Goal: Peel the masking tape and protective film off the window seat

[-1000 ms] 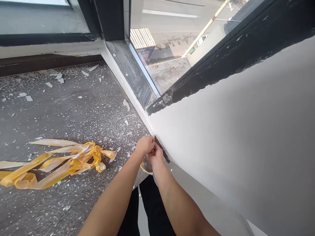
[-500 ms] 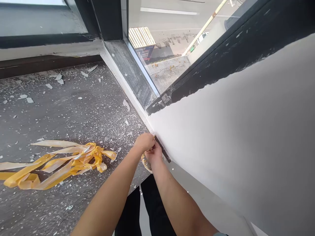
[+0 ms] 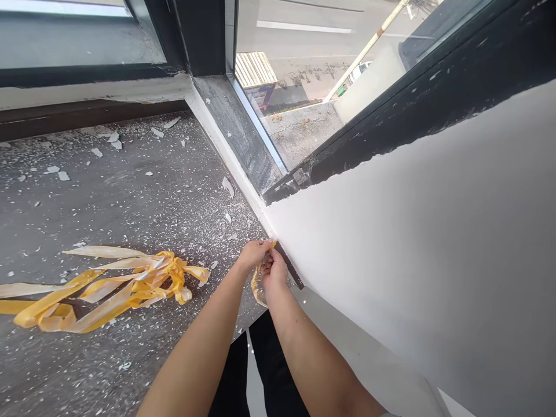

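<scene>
A strip of yellow masking tape [image 3: 255,285] hangs in a loop beside my hands, at the corner where the dusty dark ledge [image 3: 130,214] meets the white wall [image 3: 391,243]. My left hand [image 3: 254,255] pinches the tape near the top of the dark skirting strip [image 3: 289,264], and a bit of yellow shows at its fingertips. Just below it, my right hand [image 3: 275,273] is closed with curled fingers against the tape; its exact grip is partly hidden. On the ledge to the left lies a tangled bunch of peeled masking tape [image 3: 167,275].
White paint flakes [image 3: 228,186] and crumbs cover much of the ledge. A dark window frame [image 3: 391,116] runs along the wall, its glass looking down on a road [image 3: 313,43]. The ledge ends just in front of my dark-trousered legs [image 3: 278,365].
My hands have parted slightly, with the left one shifting up, so more of the yellow tape shows between and below them. The whole view has shifted a little.
</scene>
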A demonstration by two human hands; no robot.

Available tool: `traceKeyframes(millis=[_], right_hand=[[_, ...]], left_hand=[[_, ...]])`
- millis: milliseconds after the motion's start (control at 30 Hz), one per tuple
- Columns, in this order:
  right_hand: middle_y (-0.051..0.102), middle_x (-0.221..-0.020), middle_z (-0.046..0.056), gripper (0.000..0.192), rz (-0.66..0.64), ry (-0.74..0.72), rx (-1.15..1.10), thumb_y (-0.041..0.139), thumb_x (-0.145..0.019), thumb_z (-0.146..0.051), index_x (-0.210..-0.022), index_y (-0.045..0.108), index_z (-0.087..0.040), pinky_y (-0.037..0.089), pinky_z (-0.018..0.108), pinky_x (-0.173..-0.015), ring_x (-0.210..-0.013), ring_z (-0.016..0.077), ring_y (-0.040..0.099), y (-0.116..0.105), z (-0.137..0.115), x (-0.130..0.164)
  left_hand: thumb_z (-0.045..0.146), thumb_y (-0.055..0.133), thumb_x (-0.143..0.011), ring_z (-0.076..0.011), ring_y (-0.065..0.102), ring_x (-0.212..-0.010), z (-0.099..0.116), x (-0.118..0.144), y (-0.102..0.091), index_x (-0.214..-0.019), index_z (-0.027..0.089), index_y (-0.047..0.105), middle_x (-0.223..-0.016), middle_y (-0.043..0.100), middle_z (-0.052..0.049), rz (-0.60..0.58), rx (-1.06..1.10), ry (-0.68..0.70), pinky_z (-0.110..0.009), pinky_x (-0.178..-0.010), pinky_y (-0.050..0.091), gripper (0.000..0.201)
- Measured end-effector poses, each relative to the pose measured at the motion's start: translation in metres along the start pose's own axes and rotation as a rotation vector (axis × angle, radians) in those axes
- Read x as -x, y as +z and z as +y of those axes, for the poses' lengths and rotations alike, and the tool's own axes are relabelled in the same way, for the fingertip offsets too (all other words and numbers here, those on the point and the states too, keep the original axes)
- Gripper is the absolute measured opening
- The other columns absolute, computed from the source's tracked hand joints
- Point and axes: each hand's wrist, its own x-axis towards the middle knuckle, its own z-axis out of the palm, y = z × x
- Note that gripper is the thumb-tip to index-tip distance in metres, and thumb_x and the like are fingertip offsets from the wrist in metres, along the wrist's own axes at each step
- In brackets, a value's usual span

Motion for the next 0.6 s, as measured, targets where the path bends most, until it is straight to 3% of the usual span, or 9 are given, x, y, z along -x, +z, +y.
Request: traceKeyframes(millis=[167, 367, 600], right_hand=[[0.037, -0.044, -0.009, 0.015, 0.003, -0.032, 0.058, 0.060, -0.062, -0.017, -0.059, 0.045, -0.017, 0.028, 0.018, -0.035, -0.038, 0.0047, 0.034, 0.003, -0.001, 0.002], [0.035, -0.043, -0.009, 0.011, 0.006, -0.040, 0.089, 0.058, -0.060, -0.015, -0.058, 0.048, -0.016, 0.024, 0.018, -0.035, -0.038, 0.0043, 0.032, 0.005, -0.001, 0.005], [0.036, -0.043, -0.009, 0.011, 0.018, 0.007, 0.064, 0.061, -0.059, -0.015, -0.059, 0.049, -0.015, 0.024, 0.017, -0.035, -0.038, 0.0037, 0.032, 0.010, -0.004, 0.009]], left_hand=[[0.041, 0.059, -0.065, -0.0105, 0.045, -0.040, -0.001, -0.005, 0.012, -0.056, 0.016, 0.053, -0.043, 0.050, 0.001, -0.079, 0.260, -0.151, -0.024, -0.040, 0.034, 0.027], [0.025, 0.055, -0.066, -0.0089, 0.045, -0.039, -0.005, -0.009, 0.019, -0.066, 0.018, 0.051, -0.048, 0.050, 0.004, 0.005, 0.418, -0.253, -0.022, -0.040, 0.035, 0.009], [0.023, 0.054, -0.063, -0.0095, 0.046, -0.042, -0.002, -0.007, 0.020, -0.067, 0.019, 0.051, -0.046, 0.048, 0.005, 0.071, 0.416, -0.265, -0.022, -0.042, 0.034, 0.006]])
